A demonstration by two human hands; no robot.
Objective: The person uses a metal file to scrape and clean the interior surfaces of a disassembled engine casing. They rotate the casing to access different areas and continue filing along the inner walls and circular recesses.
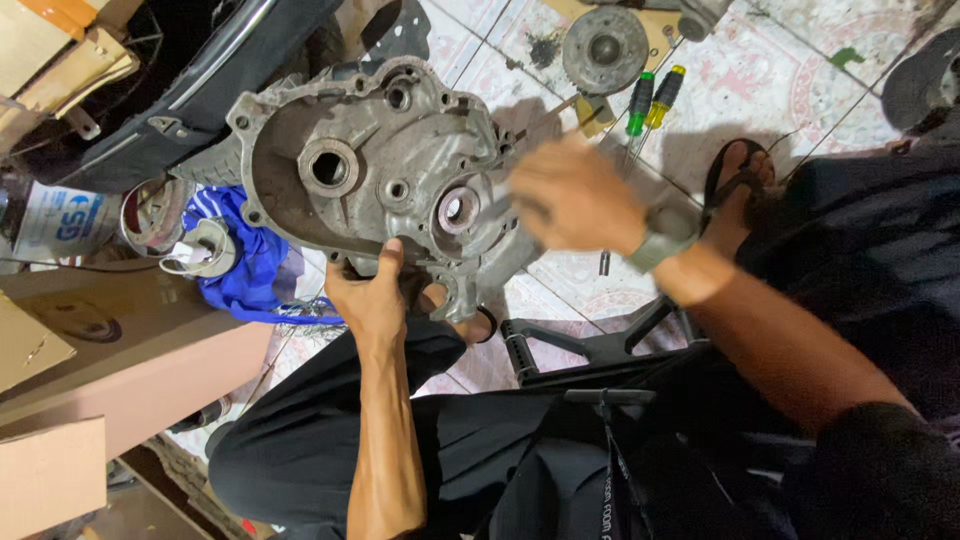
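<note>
A grey cast-metal engine case half (380,170), with several round bores, is held tilted above my knee. My left hand (372,292) grips its lower edge from below. My right hand (575,195), blurred by motion, lies over the case's right side near a round bearing bore (458,210); whether it holds anything I cannot tell. A grey watch (662,240) sits on the right wrist.
Two screwdrivers, green-handled (639,103) and yellow-handled (667,92), lie on the patterned tile floor beside a round metal disc (604,48). Blue cloth (245,255) and cardboard boxes (120,350) are on the left. A black metal bracket (590,350) lies by my legs.
</note>
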